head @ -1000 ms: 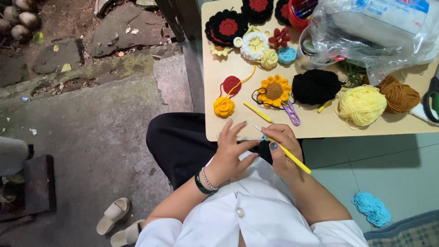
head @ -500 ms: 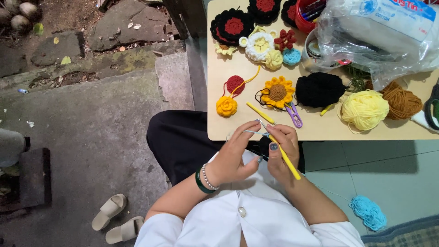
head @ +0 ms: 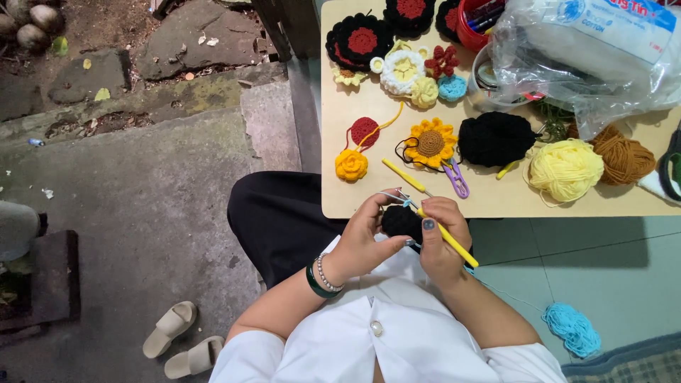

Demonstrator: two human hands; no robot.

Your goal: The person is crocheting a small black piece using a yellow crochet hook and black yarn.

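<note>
Right hand (head: 443, 237) closed around a yellow crochet hook (head: 445, 236), long axis running from lower right up-left to its tip; left hand (head: 369, 237) pinches a black crochet piece (head: 399, 220) just left of that tip, both at the near edge of the surface (head: 496, 202); blue yarn (head: 573, 329) lies on the floor.

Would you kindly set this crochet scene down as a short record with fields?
Left hand: holds the black crochet piece
Right hand: grips the yellow crochet hook, tip at the black piece
Yarn in use: light blue, running to a blue yarn heap on the floor
Table: sunflower, orange rose, black yarn, pale yellow ball, brown ball
</note>
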